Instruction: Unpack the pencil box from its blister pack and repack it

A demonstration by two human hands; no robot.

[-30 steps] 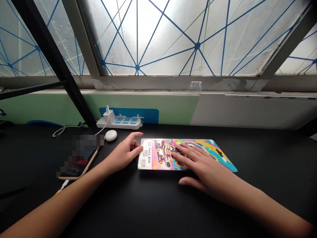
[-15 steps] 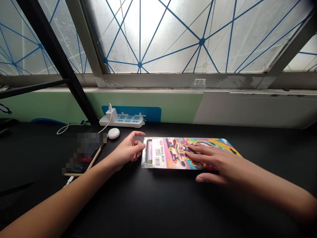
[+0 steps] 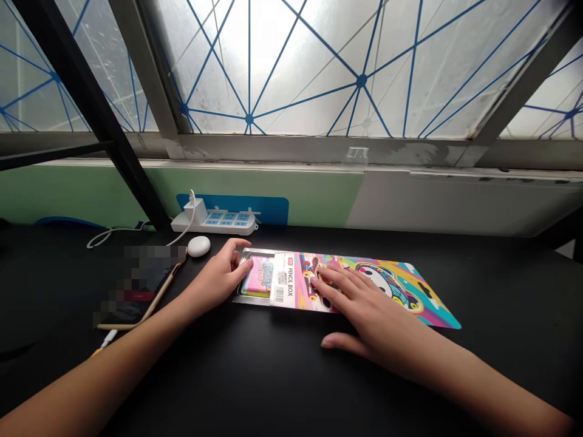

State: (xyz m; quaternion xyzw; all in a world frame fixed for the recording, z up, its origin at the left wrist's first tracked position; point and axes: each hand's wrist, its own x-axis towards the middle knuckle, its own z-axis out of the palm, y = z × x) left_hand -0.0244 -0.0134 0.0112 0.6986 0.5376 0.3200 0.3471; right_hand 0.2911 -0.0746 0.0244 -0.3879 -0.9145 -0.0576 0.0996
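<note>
A colourful card sleeve (image 3: 401,288) printed "PENCIL BOX" lies flat on the black desk (image 3: 282,376). A clear plastic tray with the pink pencil box (image 3: 259,280) sticks out of the sleeve's left end. My left hand (image 3: 217,280) grips that exposed left end, fingers curled round its edge. My right hand (image 3: 359,306) lies flat on the sleeve with fingers spread, thumb resting on the desk in front of it.
A phone (image 3: 136,291) with a cable lies left of my left hand. Behind it are a white oval case (image 3: 199,246) and a white power strip (image 3: 214,222) with a charger plugged in. A wall and frosted window (image 3: 300,67) close the desk's far side.
The inner tray with the pencil box has slid out of the sleeve's left end, drawn by my left hand. My right hand has kept pressing the sleeve, which shifted slightly right.
</note>
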